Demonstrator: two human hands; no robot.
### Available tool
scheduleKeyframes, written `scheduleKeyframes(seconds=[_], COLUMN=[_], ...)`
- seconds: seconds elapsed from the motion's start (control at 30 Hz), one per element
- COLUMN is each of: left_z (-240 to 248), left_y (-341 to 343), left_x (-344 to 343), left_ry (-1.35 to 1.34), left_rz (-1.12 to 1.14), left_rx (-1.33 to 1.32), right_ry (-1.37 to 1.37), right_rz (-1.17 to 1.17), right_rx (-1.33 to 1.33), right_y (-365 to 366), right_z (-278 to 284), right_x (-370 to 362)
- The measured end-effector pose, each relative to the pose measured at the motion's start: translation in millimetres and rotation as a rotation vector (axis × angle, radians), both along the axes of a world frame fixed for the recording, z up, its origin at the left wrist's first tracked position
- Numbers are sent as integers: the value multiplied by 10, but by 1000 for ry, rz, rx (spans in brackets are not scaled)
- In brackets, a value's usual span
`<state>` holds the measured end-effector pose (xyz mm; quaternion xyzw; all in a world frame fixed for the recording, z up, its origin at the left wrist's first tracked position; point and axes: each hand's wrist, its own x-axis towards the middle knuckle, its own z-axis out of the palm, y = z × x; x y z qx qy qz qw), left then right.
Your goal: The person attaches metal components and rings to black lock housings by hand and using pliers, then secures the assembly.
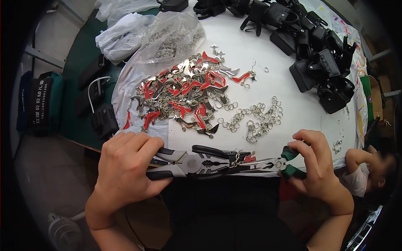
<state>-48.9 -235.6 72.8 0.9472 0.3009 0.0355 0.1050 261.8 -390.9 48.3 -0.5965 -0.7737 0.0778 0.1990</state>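
Observation:
My left hand [130, 163] is wrapped round the grey and black handles of a large pair of pliers [193, 163]. In my right hand [314, 161] is a pair of needle-nose pliers [278, 163] with green handles, its jaws pointing left. The two tools' tips meet at a short silver chain [235, 159] near the table's front edge. Beside the chain is a red shoe-shaped charm [250, 158]. A black item with a curved strap [207, 149] lies behind the pliers, partly hidden. Whether either tool grips a ring is too small to tell.
Beyond my hands lies a heap of red and dark shoe charms [184, 94], with loose metal rings [257, 117] to its right. A clear plastic bag [171, 37] holds more metal parts. Small black bags [322, 67] crowd the far right. Another person [364, 171] is at the right.

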Motion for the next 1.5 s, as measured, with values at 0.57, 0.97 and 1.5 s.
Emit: scheduleKeyframes(seconds=[0.57, 0.97, 1.5], left_z=[-102, -232, -818], left_y=[-19, 23, -206], left_x=[-39, -38, 308], left_ry=[-102, -179, -625], left_rz=[-18, 9, 37], left_rx=[139, -140, -617], right_ry=[182, -20, 190], right_rz=[21, 31, 88], right_rx=[-254, -121, -138], right_y=[44, 18, 121], right_z=[25, 142, -96], right_x=[-88, 88, 183])
